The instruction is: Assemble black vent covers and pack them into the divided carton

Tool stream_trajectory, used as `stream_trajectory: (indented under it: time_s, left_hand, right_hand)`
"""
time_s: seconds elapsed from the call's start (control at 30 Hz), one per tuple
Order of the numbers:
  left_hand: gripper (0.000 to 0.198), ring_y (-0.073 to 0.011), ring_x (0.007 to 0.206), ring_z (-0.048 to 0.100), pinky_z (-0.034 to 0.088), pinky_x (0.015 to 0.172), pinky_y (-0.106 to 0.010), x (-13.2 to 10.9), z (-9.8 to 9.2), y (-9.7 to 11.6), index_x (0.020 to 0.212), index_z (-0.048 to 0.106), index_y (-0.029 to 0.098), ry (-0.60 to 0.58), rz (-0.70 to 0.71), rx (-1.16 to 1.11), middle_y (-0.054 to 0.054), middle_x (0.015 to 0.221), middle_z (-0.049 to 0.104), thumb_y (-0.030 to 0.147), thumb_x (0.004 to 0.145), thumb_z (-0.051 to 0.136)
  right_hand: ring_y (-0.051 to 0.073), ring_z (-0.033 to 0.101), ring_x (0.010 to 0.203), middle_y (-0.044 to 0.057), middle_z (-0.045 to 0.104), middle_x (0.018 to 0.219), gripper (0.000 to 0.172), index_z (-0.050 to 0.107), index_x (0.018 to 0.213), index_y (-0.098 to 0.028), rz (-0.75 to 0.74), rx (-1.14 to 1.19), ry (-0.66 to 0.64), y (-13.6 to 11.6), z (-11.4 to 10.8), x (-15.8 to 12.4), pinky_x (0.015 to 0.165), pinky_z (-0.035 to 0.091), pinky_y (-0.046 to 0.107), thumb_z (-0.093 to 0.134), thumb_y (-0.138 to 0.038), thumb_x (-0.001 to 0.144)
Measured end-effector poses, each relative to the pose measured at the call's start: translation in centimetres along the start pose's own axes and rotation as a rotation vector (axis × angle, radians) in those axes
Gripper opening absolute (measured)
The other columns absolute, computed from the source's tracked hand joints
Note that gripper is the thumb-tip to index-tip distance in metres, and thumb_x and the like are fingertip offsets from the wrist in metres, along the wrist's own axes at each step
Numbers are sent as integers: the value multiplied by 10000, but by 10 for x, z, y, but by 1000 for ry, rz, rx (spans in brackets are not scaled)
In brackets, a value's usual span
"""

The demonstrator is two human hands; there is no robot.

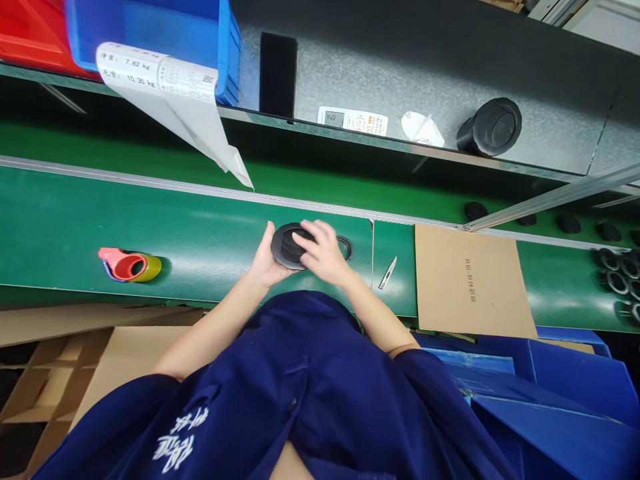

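Note:
A round black air vent with a flat rim is held just above the green bench, in front of my body. My left hand grips it from the left and below, thumb up along its side. Over its face and right edge lie the bent fingers of my right hand, which partly hide it. A black ring rests on the bench just beyond my right hand. Farther right lies a small utility knife.
On the bench stand rolls of coloured tape at left and a cardboard sheet at right, with several black rings beyond. The shelf above holds a blue bin, phone, remote and black cylindrical part.

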State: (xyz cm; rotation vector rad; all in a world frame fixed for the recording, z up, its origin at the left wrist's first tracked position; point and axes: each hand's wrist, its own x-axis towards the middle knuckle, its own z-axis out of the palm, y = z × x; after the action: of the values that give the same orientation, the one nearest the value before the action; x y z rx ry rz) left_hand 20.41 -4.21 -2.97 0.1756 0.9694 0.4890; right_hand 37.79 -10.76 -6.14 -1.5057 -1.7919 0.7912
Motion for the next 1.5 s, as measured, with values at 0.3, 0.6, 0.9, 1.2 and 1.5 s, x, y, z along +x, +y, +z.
stream_trajectory:
  time_s: [0.3, 0.6, 0.9, 1.2, 1.5]
  left_hand:
    - [624, -281, 901, 753, 625, 843, -410, 18, -2, -18, 1276, 698, 139, 144, -75, 32, -144, 1023, 784, 619, 1028, 387]
    - [631, -319, 1102, 716, 601, 957, -500, -7, 35, 9, 1224, 722, 148, 20, 43, 54, -149, 1225, 747, 643, 1021, 387]
    - [690, -375, 1050, 735, 596, 934, -561, -18, 45, 15, 1275, 688, 118, -92, 31, 80, -168, 1085, 770, 665, 1023, 354]
    - [690, -340, 976, 750, 620, 892, -518, -31, 50, 10, 1180, 720, 88, -110, 17, 70, -170, 1045, 774, 646, 1035, 341]
    - [597, -320, 969, 748, 619, 910, -495, -16, 31, 18, 1233, 698, 135, 35, 77, 15, -129, 1018, 780, 606, 1026, 396]
  right_hand:
    - [402, 164, 1590, 197, 182, 1723, 1025, 388, 1618, -205, 122, -78, -129, 10, 28, -13, 1250, 242, 649, 699, -761, 814]
    - [287, 244, 1545, 62, 414, 1627, 478, 712, 1336, -293, 19, -31, 148, 13, -23, -4, 1279, 268, 531, 368, -512, 1087]
    - [270, 372, 1487, 77, 519, 1535, 661, 763, 1127, -248, 57, 198, 131, -6, -43, 10, 1266, 293, 517, 248, -656, 1065]
    - [266, 381, 1474, 78, 540, 1503, 699, 766, 1084, -236, 50, 225, 144, -22, -42, 9, 1268, 288, 504, 225, -679, 1059]
    - [296, 248, 1563, 95, 382, 1661, 738, 566, 1502, -237, -62, 5, 9, -22, -15, 0, 1308, 174, 561, 225, -702, 1042]
